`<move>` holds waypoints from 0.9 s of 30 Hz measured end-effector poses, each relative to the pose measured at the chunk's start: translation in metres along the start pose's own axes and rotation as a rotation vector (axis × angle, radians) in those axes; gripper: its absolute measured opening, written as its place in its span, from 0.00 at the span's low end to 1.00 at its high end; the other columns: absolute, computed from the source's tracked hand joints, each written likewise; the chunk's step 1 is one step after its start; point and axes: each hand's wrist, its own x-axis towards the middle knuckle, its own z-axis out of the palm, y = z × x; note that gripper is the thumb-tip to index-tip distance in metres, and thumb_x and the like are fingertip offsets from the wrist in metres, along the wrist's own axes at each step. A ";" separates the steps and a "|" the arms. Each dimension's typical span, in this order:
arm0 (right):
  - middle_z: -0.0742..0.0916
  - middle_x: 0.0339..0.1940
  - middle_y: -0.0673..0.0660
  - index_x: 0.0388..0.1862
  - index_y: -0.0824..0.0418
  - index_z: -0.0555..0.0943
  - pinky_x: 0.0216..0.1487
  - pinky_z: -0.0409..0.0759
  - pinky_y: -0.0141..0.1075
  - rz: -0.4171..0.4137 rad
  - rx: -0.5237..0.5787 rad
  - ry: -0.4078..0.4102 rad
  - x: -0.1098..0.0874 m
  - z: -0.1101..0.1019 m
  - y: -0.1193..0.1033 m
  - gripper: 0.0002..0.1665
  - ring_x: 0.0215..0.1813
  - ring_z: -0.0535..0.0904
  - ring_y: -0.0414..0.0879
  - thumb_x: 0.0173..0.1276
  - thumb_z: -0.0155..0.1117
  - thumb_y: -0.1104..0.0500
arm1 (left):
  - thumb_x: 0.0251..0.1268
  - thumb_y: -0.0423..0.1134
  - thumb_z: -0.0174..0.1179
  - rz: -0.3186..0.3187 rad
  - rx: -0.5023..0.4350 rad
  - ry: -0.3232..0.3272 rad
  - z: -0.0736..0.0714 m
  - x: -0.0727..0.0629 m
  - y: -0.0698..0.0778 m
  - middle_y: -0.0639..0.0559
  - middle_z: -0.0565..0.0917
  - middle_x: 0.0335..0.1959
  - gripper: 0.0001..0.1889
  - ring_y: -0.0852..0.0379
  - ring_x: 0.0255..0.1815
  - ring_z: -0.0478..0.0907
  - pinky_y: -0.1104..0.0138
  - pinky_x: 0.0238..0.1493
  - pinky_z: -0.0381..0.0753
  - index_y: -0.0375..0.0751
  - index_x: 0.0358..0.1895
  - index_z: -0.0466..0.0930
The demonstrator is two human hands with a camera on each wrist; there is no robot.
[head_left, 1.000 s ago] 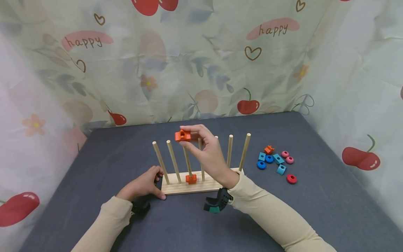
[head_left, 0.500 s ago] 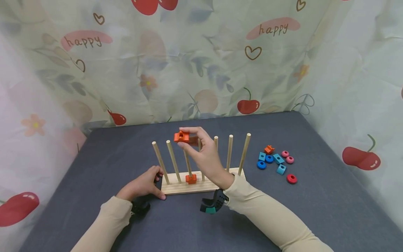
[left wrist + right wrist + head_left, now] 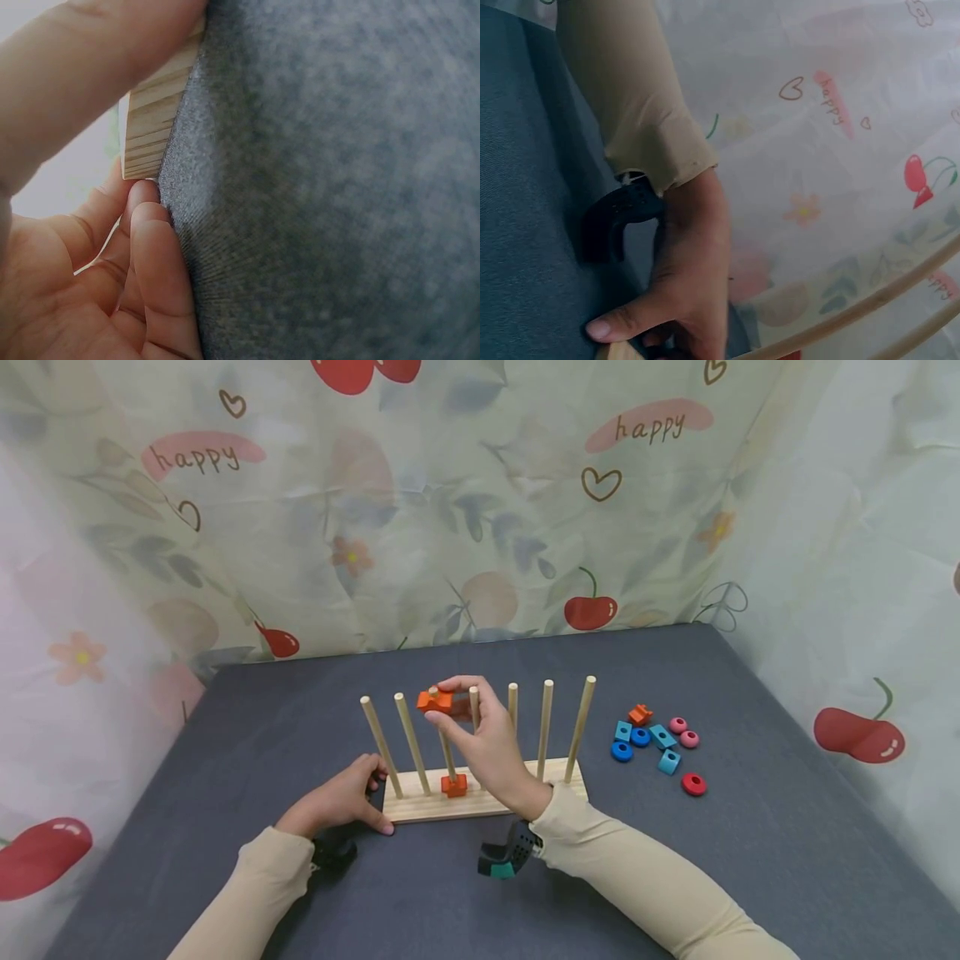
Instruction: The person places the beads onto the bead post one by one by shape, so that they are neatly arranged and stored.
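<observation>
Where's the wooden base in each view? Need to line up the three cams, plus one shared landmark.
Head: wooden base just below centre, its left end gripped by the left hand.
Left wrist: upper left, its end partly covered by the left hand.
Right wrist: bottom edge, left of centre; only what looks like a corner shows.
Shared landmark: left hand, at the base in all three.

Printed curtain (image 3: 427, 468), pale, behind and at both sides of table (image 3: 292, 718); back panel bears 2 "happy" labels (image 3: 202, 453), red cherries (image 3: 591, 613), orange flowers, heart outlines. Tabletop: dark grey-blue.
</observation>
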 end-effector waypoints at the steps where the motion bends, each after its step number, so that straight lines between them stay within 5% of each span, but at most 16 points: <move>1: 0.80 0.53 0.58 0.55 0.62 0.72 0.51 0.79 0.36 0.008 -0.005 -0.002 -0.001 0.000 0.002 0.20 0.45 0.81 0.49 0.66 0.65 0.62 | 0.33 0.39 0.82 -0.004 0.000 0.002 0.000 0.000 0.000 0.45 0.67 0.43 0.36 0.50 0.43 0.66 0.61 0.44 0.68 0.36 0.46 0.67; 27: 0.79 0.50 0.60 0.52 0.62 0.70 0.55 0.74 0.42 0.283 0.003 -0.112 -0.052 -0.002 0.069 0.19 0.53 0.75 0.50 0.66 0.65 0.63 | 0.34 0.39 0.82 0.006 -0.018 -0.007 0.000 -0.001 0.002 0.44 0.66 0.42 0.36 0.51 0.42 0.65 0.62 0.42 0.67 0.36 0.45 0.67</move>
